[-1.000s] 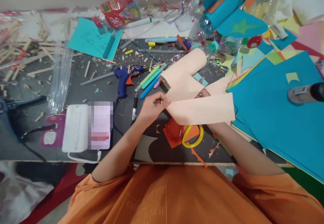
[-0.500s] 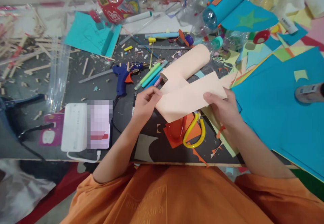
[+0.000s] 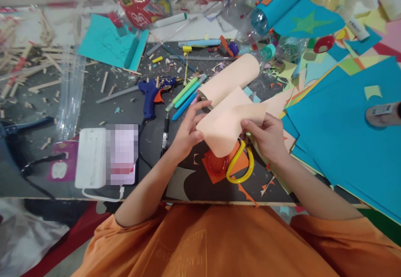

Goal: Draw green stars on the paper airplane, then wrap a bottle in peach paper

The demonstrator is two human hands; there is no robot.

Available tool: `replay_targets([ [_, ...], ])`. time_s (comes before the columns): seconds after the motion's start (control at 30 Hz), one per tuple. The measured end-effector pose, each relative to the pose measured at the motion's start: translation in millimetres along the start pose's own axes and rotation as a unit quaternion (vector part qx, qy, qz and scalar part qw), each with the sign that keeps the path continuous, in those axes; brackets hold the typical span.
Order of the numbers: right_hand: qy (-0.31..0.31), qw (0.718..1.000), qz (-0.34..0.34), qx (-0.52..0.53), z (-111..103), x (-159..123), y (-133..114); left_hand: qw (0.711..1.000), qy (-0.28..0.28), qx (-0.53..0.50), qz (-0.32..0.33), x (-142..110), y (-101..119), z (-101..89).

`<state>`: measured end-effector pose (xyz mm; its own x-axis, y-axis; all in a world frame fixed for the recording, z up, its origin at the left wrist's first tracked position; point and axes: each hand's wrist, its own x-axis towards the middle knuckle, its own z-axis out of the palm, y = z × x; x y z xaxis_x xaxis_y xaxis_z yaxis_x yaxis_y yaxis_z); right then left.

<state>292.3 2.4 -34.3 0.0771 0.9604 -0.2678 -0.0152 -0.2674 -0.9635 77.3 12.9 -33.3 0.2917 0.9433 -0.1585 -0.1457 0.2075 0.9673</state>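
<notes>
A pale peach sheet of paper (image 3: 224, 122) is held above the table, bent over toward its right end. Its left edge rests in my left hand (image 3: 186, 135), the index finger stretched along the upper side and the thumb at the lower corner. My right hand (image 3: 269, 137) pinches the right end between thumb and fingers. Just behind the sheet lies a rolled peach paper tube (image 3: 233, 74), its near end partly hidden. Below the sheet are yellow-handled scissors (image 3: 252, 164), blades covered, and a red translucent object (image 3: 216, 164) on orange paper.
A blue glue gun (image 3: 152, 97), several markers (image 3: 184, 95) and a black pen (image 3: 165, 133) lie left of the tube. Further left are a white power bank (image 3: 90, 158) and a phone (image 3: 123, 156). Large blue sheets (image 3: 344, 130) cover the right side. Plastic bottles (image 3: 140, 5) lie behind.
The paper sheet has turned and folded over, its right end now bent back. My right hand has moved slightly left and down; my left hand has shifted its fingers along the edge.
</notes>
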Motion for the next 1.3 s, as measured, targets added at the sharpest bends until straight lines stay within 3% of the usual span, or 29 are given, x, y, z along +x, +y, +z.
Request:
replay_targets([
  [0.1,0.052,0.997,-0.037,0.038,2.7,-0.6,6.5,1.000,-0.012,0.007,0.011,0.6,-4.7,5.6],
  [0.17,0.069,0.995,-0.055,0.040,5.4,-2.1,6.8,0.999,0.012,0.046,0.019,2.1,-9.1,7.6],
  [0.33,0.023,0.996,-0.058,0.069,11.3,-6.6,1.3,0.984,0.114,0.118,0.069,6.0,-10.0,0.3],
  [0.67,-0.049,0.996,-0.023,0.070,4.9,0.2,3.0,0.985,0.144,0.096,-0.024,8.4,16.7,-1.3],
  [0.9,-0.035,0.999,-0.018,0.024,2.5,1.0,0.8,0.977,0.166,0.107,-0.080,11.6,19.1,-6.7],
  [1.3,-0.014,1.000,-0.001,0.004,2.5,1.9,-1.6,0.972,0.180,0.129,-0.084,11.9,20.0,-6.9],
])
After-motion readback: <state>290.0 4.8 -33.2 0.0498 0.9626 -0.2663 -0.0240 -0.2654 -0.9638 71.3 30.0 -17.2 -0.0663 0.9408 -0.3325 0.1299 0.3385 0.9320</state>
